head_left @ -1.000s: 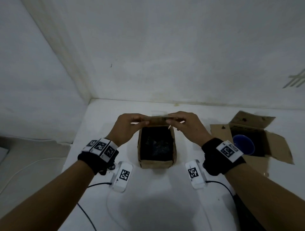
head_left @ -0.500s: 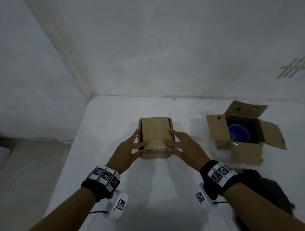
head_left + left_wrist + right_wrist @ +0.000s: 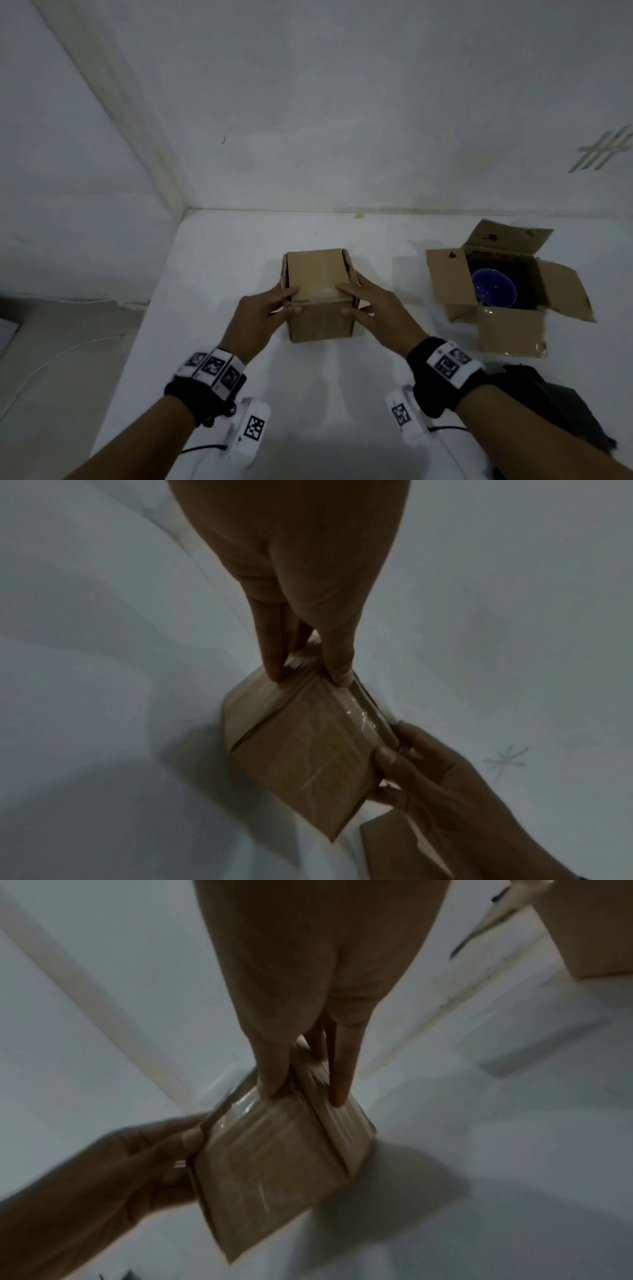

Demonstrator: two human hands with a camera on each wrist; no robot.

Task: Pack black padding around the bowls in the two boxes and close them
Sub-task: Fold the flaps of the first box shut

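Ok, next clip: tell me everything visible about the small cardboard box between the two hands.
The small cardboard box is plain brown corrugated card, upright on the white table, left of the open box. Its top flaps are folded shut, with a shiny strip of clear tape across the lid. The left hand and right hand grip it from either side: fingers lie on the lid, thumbs press the near face. Its contents are hidden.

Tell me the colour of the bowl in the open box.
The bowl is deep blue, glossy with small highlights. The head view shows it best, inside the open box.
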